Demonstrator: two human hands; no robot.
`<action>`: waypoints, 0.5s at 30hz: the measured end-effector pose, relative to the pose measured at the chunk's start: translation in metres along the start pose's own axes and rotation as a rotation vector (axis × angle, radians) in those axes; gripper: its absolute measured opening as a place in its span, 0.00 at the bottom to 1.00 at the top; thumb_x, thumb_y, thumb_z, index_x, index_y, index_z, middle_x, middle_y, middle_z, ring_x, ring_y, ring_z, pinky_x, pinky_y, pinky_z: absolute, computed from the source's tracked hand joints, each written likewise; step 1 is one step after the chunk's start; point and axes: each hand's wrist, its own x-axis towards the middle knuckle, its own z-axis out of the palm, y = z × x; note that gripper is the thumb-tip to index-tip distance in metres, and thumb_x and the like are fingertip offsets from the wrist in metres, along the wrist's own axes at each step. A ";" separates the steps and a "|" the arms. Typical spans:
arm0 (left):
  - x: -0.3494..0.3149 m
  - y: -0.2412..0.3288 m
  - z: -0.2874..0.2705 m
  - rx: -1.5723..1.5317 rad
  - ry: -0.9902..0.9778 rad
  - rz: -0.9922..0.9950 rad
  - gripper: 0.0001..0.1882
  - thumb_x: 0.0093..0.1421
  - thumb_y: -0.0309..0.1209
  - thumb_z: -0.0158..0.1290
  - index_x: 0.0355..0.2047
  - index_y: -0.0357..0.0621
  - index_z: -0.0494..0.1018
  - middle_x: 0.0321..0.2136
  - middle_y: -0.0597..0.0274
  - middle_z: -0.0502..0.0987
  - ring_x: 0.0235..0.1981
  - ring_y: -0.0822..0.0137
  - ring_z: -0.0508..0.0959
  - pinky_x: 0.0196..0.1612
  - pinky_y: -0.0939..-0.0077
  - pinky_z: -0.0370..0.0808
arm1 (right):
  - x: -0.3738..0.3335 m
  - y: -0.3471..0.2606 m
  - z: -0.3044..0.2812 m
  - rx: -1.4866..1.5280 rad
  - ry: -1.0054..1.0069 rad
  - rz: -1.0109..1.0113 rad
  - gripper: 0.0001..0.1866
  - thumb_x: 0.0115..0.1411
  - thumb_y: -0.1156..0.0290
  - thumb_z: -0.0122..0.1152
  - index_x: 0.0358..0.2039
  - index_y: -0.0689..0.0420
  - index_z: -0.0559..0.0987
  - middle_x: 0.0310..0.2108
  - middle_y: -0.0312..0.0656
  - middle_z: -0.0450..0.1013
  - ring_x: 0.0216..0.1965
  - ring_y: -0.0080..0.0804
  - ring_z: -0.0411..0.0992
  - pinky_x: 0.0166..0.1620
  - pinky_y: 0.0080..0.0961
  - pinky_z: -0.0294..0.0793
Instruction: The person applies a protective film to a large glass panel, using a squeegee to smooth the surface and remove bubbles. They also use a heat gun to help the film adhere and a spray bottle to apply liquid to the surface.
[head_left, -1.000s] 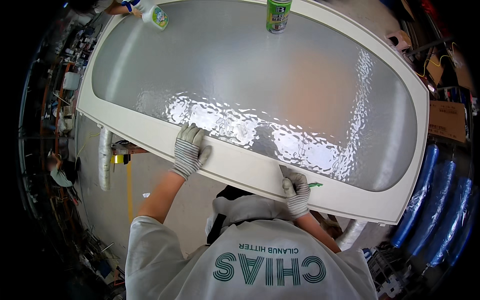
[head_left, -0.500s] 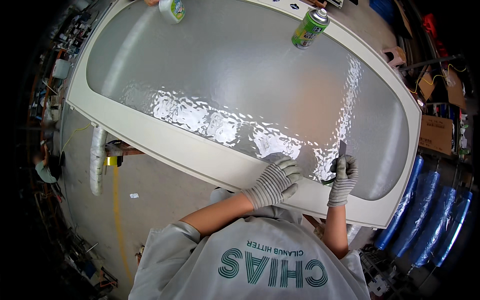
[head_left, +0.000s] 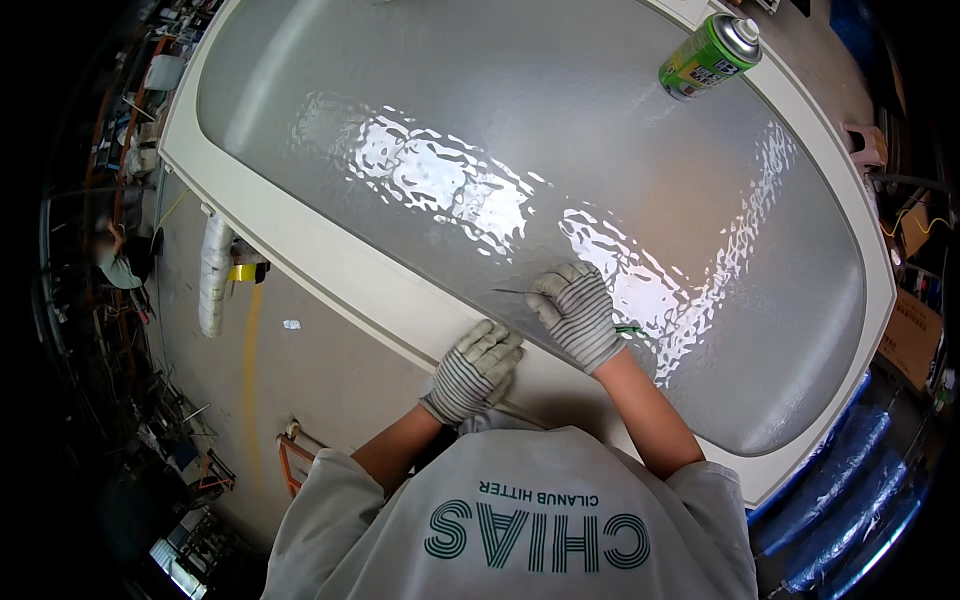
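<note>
Green spray can (head_left: 700, 66), contents hidden, right hand (head_left: 580, 312) pinching blade (head_left: 510, 291), left hand (head_left: 473, 372) unclenched on frame (head_left: 335, 258)

So there's this big off-white framed glass panel (head_left: 340, 262) lying flat here, set at a slant, its long near edge running from upper left down to lower right. The pane (head_left: 530, 120) is grey, rounded at the corners, with wavy bright glare all over it. Then there's a thin dark blade (head_left: 512, 291), pinched in the right hand (head_left: 568, 300), seen almost edge-on, tip pointing left over the glass near the frame. Can't tell if it's touching.
</note>
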 end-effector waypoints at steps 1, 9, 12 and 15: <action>0.000 -0.001 0.000 0.004 -0.005 -0.003 0.15 0.45 0.28 0.54 0.35 0.38 0.78 0.42 0.54 0.77 0.46 0.55 0.75 0.57 0.56 0.67 | 0.008 0.002 0.006 -0.003 -0.009 -0.036 0.07 0.47 0.68 0.64 0.29 0.52 0.78 0.30 0.38 0.74 0.35 0.39 0.70 0.43 0.36 0.69; -0.002 -0.007 0.009 0.006 -0.007 0.000 0.15 0.45 0.29 0.54 0.34 0.39 0.78 0.42 0.56 0.77 0.46 0.57 0.75 0.54 0.57 0.69 | 0.057 -0.005 0.021 -0.219 -0.429 -0.251 0.17 0.61 0.65 0.45 0.48 0.39 0.77 0.37 0.35 0.73 0.43 0.32 0.69 0.51 0.34 0.64; 0.000 -0.008 0.011 -0.035 -0.027 -0.026 0.14 0.44 0.29 0.55 0.32 0.40 0.78 0.41 0.58 0.77 0.43 0.58 0.75 0.50 0.60 0.71 | 0.073 -0.013 0.020 -0.179 -0.508 -0.291 0.18 0.61 0.65 0.45 0.50 0.39 0.76 0.38 0.35 0.73 0.43 0.32 0.69 0.50 0.33 0.64; -0.001 -0.012 0.017 0.003 0.003 0.001 0.13 0.43 0.28 0.55 0.31 0.40 0.77 0.40 0.59 0.77 0.41 0.60 0.75 0.46 0.63 0.72 | 0.075 -0.016 0.033 -0.216 -0.518 -0.324 0.18 0.60 0.65 0.46 0.51 0.40 0.75 0.41 0.34 0.72 0.45 0.31 0.69 0.50 0.31 0.64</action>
